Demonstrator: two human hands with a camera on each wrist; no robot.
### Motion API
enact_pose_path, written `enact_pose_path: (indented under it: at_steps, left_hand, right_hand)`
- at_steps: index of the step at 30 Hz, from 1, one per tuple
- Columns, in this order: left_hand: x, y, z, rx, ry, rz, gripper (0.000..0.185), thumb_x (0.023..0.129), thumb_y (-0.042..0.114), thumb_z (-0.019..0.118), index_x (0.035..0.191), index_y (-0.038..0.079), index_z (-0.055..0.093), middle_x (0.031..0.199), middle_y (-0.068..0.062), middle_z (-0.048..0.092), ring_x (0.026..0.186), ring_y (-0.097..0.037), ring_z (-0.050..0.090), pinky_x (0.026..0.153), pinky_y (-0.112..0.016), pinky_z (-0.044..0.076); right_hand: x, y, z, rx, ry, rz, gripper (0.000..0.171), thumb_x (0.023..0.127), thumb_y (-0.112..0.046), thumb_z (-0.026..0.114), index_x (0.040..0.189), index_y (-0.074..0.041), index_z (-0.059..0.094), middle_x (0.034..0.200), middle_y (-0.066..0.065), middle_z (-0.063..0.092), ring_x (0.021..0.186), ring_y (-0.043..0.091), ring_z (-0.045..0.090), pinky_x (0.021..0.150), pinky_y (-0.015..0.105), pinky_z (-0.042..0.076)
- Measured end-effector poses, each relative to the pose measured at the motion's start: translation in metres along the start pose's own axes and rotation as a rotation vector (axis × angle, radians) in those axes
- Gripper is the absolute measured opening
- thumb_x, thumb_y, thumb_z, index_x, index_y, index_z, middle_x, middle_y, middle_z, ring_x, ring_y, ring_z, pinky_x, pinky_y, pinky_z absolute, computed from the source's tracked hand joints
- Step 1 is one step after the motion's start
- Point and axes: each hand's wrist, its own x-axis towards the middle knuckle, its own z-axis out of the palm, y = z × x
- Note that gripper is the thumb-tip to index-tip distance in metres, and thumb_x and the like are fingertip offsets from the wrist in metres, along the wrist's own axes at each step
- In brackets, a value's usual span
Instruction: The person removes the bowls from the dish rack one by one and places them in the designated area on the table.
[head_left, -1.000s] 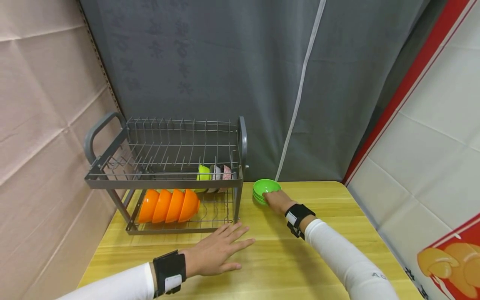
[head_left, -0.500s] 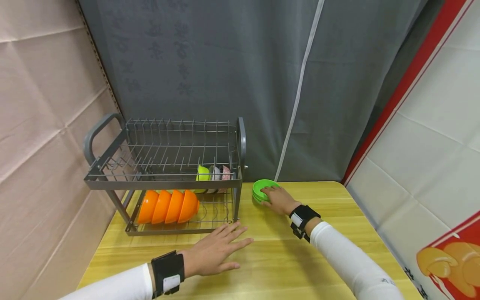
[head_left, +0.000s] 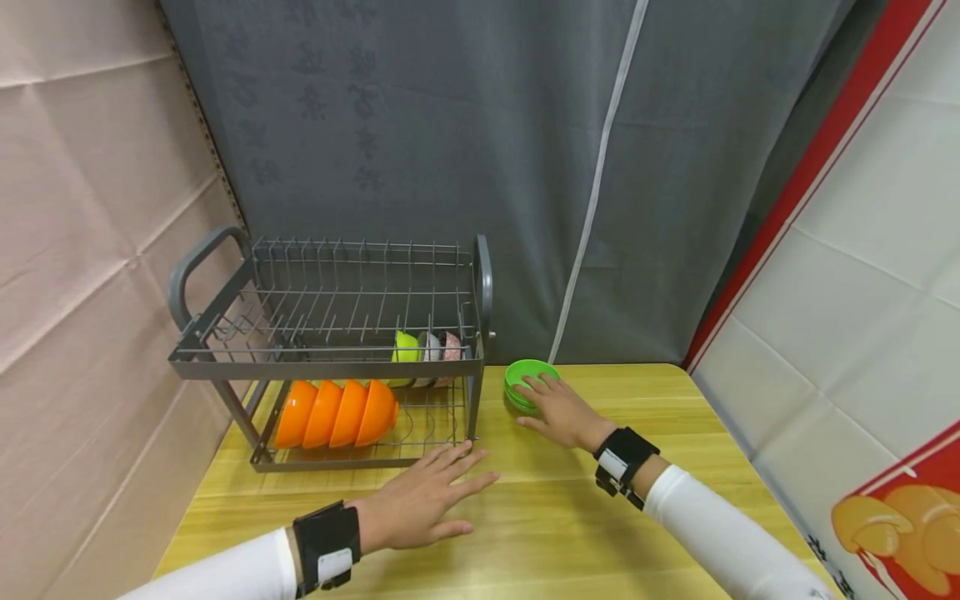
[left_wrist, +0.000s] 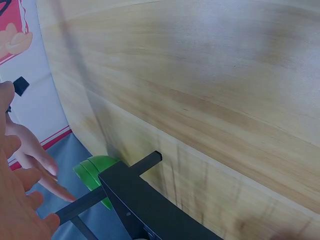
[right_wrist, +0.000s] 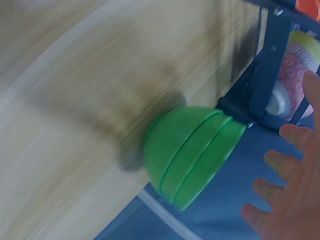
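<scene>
No legible text found. Faint woven characters on the grey curtain point(head_left: 465, 125) cannot be read; the wall poster point(head_left: 900, 517) shows only a picture.

The head view looks forward and down over the pale wooden counter point(head_left: 585, 533), taking in both hands. Each wrist view skims the wood from close by. All three share the stacked green plastic bowls point(head_left: 529, 381) point(left_wrist: 95, 172) point(right_wrist: 190, 155) and the grey metal dish rack point(head_left: 330, 358) point(left_wrist: 145, 205) point(right_wrist: 265, 80).
</scene>
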Motion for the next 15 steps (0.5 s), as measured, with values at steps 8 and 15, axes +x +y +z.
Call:
enact_pose_path:
  at_steps: [8, 15]
  left_hand:
    - [-0.006, -0.003, 0.000, 0.024, 0.013, -0.016, 0.068, 0.102, 0.063, 0.036, 0.160, 0.028, 0.030, 0.169, -0.008, 0.025, 0.153, -0.032, 0.031, 0.121, -0.052, 0.037]
    - [-0.013, -0.004, 0.000, 0.032, 0.028, -0.026, 0.068, 0.102, 0.064, 0.036, 0.160, 0.028, 0.031, 0.168, -0.008, 0.027, 0.152, -0.033, 0.033, 0.123, -0.051, 0.034]
  right_hand:
    - [-0.018, -0.021, -0.007, 0.005, -0.021, -0.065, 0.068, 0.101, -0.055, 0.051, 0.156, -0.016, 0.040, 0.161, 0.017, 0.041, 0.151, 0.046, 0.031, 0.120, 0.066, 0.028]
    - [-0.033, -0.036, -0.010, -0.017, 0.006, -0.120, 0.071, 0.101, -0.061, 0.043, 0.157, -0.018, 0.039, 0.161, 0.010, 0.042, 0.152, 0.040, 0.032, 0.121, 0.061, 0.033]
